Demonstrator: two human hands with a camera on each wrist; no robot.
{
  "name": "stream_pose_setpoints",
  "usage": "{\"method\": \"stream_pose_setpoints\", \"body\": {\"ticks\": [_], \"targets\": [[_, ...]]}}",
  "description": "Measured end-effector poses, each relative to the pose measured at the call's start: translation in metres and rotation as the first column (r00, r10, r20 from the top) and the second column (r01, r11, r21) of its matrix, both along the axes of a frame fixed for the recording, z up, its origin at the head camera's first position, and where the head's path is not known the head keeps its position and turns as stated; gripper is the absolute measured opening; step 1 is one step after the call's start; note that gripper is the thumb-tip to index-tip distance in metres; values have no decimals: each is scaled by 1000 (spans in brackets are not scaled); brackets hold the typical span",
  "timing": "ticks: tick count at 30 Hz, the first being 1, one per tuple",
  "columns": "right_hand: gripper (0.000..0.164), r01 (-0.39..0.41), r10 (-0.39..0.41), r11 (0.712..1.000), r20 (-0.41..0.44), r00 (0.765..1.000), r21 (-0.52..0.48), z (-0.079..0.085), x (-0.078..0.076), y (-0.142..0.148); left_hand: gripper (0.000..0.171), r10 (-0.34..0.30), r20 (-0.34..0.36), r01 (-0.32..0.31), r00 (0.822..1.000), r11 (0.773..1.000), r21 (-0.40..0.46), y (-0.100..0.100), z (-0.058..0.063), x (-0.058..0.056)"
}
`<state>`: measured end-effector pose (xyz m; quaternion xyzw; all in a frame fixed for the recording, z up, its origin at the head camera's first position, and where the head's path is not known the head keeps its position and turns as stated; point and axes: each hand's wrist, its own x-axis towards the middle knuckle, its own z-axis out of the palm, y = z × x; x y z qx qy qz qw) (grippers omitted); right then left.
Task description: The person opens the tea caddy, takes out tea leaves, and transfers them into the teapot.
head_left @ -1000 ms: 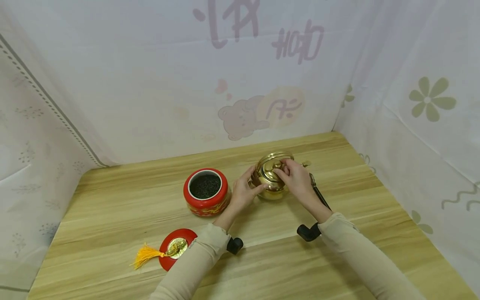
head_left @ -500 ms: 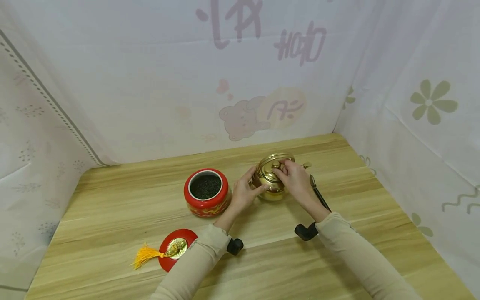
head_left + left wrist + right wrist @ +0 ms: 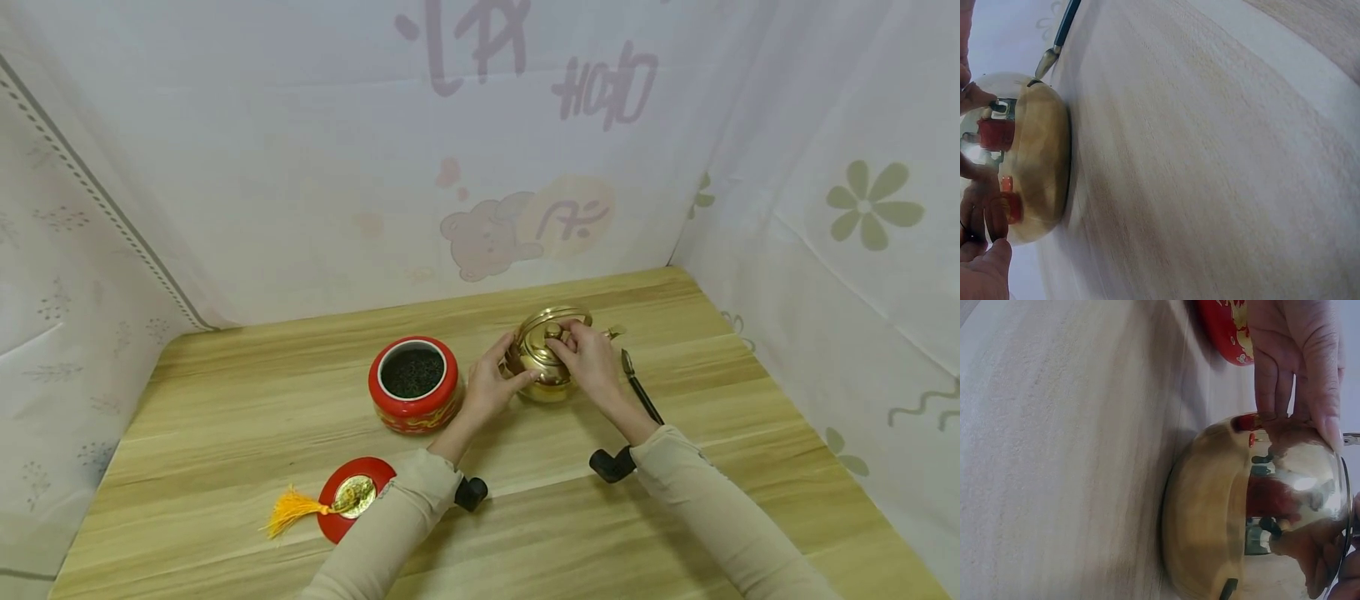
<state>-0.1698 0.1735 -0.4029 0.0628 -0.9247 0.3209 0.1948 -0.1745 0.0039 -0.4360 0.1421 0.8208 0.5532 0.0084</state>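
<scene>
A shiny brass teapot (image 3: 545,379) with a raised hoop handle stands upright on the wooden table. My left hand (image 3: 489,387) holds its left side, thumb on the front and fingers farther back; the right wrist view shows these fingers (image 3: 1272,387) touching the polished wall. At the top, my right hand (image 3: 592,354) pinches the knob of the teapot lid (image 3: 536,340), which sits level on the opening. Close by on the left is a red jar (image 3: 415,408) with gold patterns, uncovered and holding dark loose tea leaves (image 3: 412,372).
The jar's red lid (image 3: 336,525), with gold centre and orange tassel (image 3: 292,511), lies at front left, partly behind the left sleeve. Right of the teapot lies a slim tool (image 3: 642,396) with dark handle and metal scoop-like tip. Printed cloth walls (image 3: 300,208) enclose the table.
The teapot lid was slightly tilted under my right hand and has settled level onto the pot. My left hand has stayed on the teapot's side.
</scene>
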Motion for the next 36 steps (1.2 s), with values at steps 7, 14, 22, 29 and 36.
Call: {"method": "stream_pose_setpoints", "body": {"ticks": [7, 14, 22, 29, 36], "targets": [[30, -35, 35, 999, -49, 998, 2, -5, -4, -1, 75, 15, -3, -15, 1000, 1000, -25, -1, 0, -3], [40, -102, 97, 992, -72, 993, -69, -16, 8, 4, 76, 37, 7, -36, 999, 998, -56, -3, -3, 1], [35, -233, 174, 951, -271, 947, -205, -15, 21, 3, 74, -17, 8, 16, 1000, 999, 46, -18, 12, 27], [32, -389, 316, 884, -281, 906, -260, -10, 27, -19, 53, -102, 59, 92, 993, 983, 157, -60, 22, 67], [34, -412, 389, 885, -139, 911, -217, -9, 27, -40, 43, -9, 97, -1, 995, 994, 105, -127, 23, 96]]}}
